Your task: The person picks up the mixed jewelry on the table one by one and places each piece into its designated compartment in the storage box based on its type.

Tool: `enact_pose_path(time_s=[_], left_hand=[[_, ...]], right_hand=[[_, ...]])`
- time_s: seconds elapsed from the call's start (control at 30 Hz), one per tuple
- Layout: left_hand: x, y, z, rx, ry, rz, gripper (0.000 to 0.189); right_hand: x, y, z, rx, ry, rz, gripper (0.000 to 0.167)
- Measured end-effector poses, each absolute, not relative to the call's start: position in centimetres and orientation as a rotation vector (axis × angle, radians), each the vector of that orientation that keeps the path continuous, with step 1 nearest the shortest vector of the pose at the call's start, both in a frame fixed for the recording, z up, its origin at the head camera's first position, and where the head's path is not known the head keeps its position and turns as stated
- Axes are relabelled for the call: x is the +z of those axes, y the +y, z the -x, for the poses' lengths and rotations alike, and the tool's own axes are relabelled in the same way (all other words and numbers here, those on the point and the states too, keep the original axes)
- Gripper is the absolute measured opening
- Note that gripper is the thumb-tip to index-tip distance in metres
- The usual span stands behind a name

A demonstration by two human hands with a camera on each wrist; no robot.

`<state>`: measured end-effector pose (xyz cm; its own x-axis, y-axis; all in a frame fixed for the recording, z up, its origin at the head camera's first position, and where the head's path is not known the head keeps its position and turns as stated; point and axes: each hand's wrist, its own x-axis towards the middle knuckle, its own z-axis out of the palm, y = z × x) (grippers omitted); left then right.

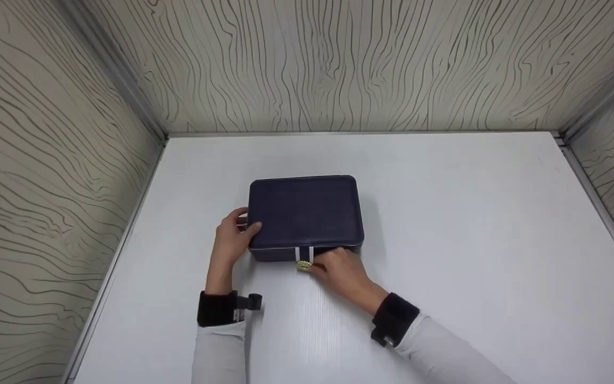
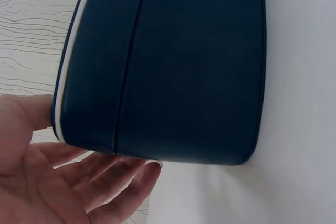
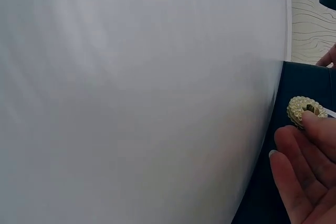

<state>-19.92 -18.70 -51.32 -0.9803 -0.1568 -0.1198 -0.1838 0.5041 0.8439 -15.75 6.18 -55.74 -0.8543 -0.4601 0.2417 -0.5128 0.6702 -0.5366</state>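
Observation:
A dark blue leather-look box (image 1: 304, 210) with rounded corners and pale piping sits on the white table, its lid down. A blue-and-white strap (image 1: 304, 253) runs down its front to a round gold clasp (image 1: 303, 265). My left hand (image 1: 231, 238) holds the box by its left side, thumb over the lid's edge and fingers bent along the side wall (image 2: 184, 77). At the front, my right hand (image 1: 343, 272) pinches the clasp (image 3: 299, 107), with the thumb pressed to its face. Part of the front wall is hidden behind that hand.
The white table (image 1: 472, 240) spreads around the box. Wood-grain patterned panels (image 1: 328, 69) rise behind it and on both sides, with grey metal strips at the corners. Black bands (image 1: 395, 319) circle both wrists over pale sleeves.

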Motion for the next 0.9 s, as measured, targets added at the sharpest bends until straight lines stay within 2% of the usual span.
enact_pose_path(time_s=[0.23, 0.5, 0.9], left_hand=[[-51.0, -18.5, 20.0, 1.502, 2.700, 0.344, 0.052], [-51.0, -18.4, 20.0, 1.500, 2.695, 0.364, 0.052], [-50.9, -18.8, 19.9, 1.512, 2.685, 0.315, 0.054]], right_hand=[[-55.8, 5.9, 16.0, 0.764, -2.730, -0.840, 0.035], [-55.7, 5.6, 16.1, 0.708, -2.692, -0.805, 0.026], [-55.8, 5.0, 15.9, 0.641, -2.668, -0.777, 0.034]])
